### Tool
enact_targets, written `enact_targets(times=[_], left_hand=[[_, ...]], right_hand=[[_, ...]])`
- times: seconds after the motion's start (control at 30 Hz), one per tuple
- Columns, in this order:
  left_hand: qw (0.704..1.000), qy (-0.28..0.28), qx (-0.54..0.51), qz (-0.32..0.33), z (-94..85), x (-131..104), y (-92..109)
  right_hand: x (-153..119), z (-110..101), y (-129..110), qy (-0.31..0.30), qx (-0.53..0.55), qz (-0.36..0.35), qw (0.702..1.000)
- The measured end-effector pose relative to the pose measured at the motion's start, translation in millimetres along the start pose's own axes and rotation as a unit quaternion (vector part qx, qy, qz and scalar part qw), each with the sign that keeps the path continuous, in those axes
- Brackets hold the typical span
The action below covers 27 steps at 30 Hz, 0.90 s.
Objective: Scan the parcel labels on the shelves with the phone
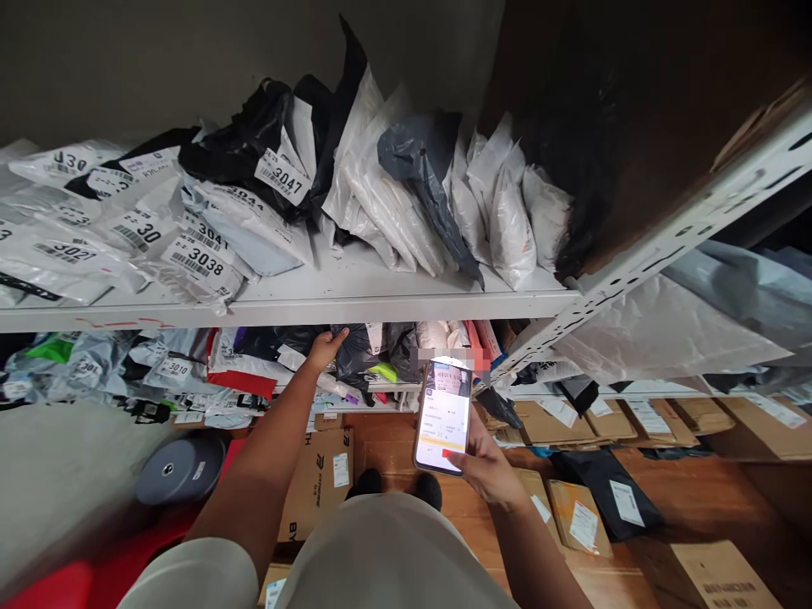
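Observation:
My right hand (485,465) holds a lit phone (442,419) upright in front of my body, its thumb over the lower part of the screen. My left hand (328,348) reaches to the lower shelf, its fingers closed at the edge of a dark plastic parcel (353,351). The fingertips are small and partly lost against the dark wrapping. Around it lie other bagged parcels, among them a white one with a red edge (241,368) to the left and a bright yellow-green piece (383,371) to the right.
An upper shelf (381,306) bears white and black parcels with number labels. A slotted metal post (685,224) slants at the right. Cardboard boxes (320,486) and a black parcel (618,495) lie on the floor. A grey round object (181,469) is at lower left.

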State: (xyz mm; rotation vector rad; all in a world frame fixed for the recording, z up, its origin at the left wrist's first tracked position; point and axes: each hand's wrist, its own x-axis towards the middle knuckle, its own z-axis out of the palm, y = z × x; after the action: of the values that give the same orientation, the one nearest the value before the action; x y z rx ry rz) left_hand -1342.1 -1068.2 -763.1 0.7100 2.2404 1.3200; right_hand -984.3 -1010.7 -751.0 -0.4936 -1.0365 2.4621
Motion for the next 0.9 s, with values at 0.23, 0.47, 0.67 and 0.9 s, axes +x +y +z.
enact_targets(times=[0.23,0.47,0.67,0.9], left_hand=[[1.000,0.012,-0.001,0.010,-0.3,4,-8],[1.000,0.017,0.010,0.017,-0.8,5,-10],[0.999,0.018,0.025,0.018,1.2,1,-7],[0.994,0.074,0.069,0.045,6.8,-7,9]], right_hand=[[0,3,-2,0.001,-0.007,0.018,1.000],[1,3,0,-0.016,0.091,0.026,0.995],[30,14,11,0.006,0.132,0.037,0.991],[112,43,47,0.070,0.124,0.018,0.990]])
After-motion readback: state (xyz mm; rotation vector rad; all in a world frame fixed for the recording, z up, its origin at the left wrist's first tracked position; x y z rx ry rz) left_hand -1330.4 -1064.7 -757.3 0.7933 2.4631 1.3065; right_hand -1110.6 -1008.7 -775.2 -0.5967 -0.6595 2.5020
